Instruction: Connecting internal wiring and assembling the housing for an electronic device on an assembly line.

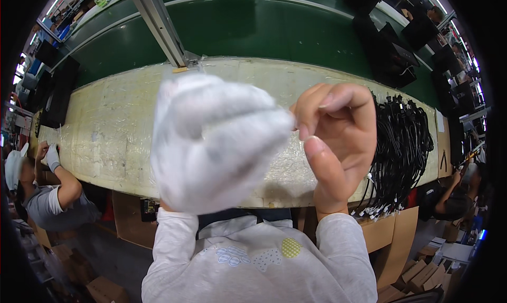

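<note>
My left hand (222, 144) wears a white glove and is raised close in front of me, above the table. Motion blurs the glove, but its fingers look bunched together, narrowing to a tip on the right. Bare, my right hand (343, 139) meets that tip with curled fingers, the thumb and index finger pinched together. Anything between the two sets of fingertips is too small or hidden to make out. Right of my right hand, a large bundle of black cables (404, 144) with light-coloured connector ends lies on the table.
A pale, film-covered table (116, 134) runs across, with a green conveyor surface (274, 36) behind it. A metal post (158, 25) rises at the far edge. Black monitors (388, 52) stand far right. Other people sit left (58, 197) and right (457, 194). Cardboard boxes (134, 218) lie below.
</note>
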The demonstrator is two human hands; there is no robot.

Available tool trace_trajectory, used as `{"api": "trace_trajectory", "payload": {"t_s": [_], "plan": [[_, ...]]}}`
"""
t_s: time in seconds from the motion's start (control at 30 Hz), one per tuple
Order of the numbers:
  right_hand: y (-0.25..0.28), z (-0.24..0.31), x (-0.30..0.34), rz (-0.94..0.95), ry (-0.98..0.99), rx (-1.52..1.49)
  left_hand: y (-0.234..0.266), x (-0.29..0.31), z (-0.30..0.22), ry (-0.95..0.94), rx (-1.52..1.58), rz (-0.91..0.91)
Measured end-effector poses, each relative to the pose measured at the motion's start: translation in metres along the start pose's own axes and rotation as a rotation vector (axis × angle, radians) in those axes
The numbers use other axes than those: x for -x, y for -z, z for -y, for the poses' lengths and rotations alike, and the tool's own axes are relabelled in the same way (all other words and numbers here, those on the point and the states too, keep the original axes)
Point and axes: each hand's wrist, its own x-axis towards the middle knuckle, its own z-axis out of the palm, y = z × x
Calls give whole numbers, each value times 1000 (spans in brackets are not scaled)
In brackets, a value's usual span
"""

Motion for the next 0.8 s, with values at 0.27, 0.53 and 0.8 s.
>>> {"api": "trace_trajectory", "payload": {"t_s": [0.27,0.53,0.8], "plan": [[-7,0,-2,-2,49,151,-5,6,-3,87,45,0],[-3,5,-6,79,116,424,-4,4,-2,95,84,166],[-2,-3,-5,90,225,548,-14,8,-6,164,22,96]]}}
